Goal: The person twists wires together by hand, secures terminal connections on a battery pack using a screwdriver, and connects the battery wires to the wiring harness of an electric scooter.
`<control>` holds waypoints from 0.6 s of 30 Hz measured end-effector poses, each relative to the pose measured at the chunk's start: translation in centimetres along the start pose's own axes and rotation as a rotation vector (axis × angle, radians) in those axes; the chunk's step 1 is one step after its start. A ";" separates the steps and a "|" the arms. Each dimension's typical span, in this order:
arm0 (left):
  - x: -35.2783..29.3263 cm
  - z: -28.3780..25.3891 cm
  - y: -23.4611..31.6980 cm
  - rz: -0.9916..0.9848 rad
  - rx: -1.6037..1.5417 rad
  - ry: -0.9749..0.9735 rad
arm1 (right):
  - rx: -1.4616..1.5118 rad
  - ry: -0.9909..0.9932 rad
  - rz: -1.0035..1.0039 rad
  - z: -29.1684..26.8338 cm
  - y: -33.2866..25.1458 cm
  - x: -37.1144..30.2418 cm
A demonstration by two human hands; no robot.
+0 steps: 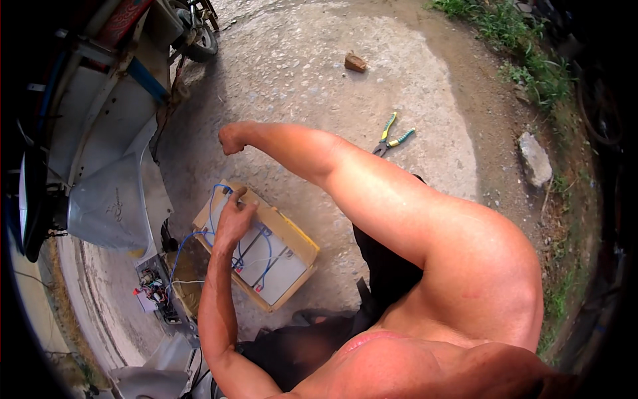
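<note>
A cardboard box (299, 247) lies on the ground, left of centre. Inside are grey flat-topped blocks that look like batteries (282, 272), linked by blue wires (269, 256) with red ends. My left hand (235, 216) is over the box's far left part, close to a wire, with thumb and forefinger apart. Farther off, my right hand (232, 137) hangs above the ground beyond the box, its fingers curled in. Whatever it may hold is hidden. Green-and-yellow handled pliers (392, 136) lie jaws partly apart, beyond my right forearm.
At left stands a vehicle with a clear plastic windshield (109, 206); its wheel (199, 45) shows at the top. An opened electronics unit (156, 292) with tangled wires sits left of the box. A brick piece (355, 62) and a rock (534, 159) lie on the ground.
</note>
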State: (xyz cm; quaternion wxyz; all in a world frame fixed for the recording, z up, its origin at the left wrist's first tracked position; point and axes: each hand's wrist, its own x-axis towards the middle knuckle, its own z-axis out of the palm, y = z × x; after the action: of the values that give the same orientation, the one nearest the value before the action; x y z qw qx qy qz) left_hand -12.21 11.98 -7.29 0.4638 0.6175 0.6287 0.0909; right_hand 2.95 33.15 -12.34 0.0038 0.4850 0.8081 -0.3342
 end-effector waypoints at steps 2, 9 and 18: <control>-0.1 0.1 0.1 0.010 -0.007 -0.004 | -0.023 0.020 -0.012 0.2 0.0 0.2; -0.5 0.0 -1.8 0.083 -0.038 -0.032 | -0.058 0.043 -0.077 1.5 -0.4 1.4; -1.1 -0.4 -0.7 0.257 0.080 0.063 | 0.151 0.065 -0.139 0.7 0.2 1.7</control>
State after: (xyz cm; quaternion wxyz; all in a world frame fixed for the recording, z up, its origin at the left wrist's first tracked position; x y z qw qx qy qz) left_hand -13.13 11.07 -7.04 0.4034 0.7077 0.5620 0.1438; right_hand 1.99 34.11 -13.52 -0.0822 0.4373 0.8119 -0.3779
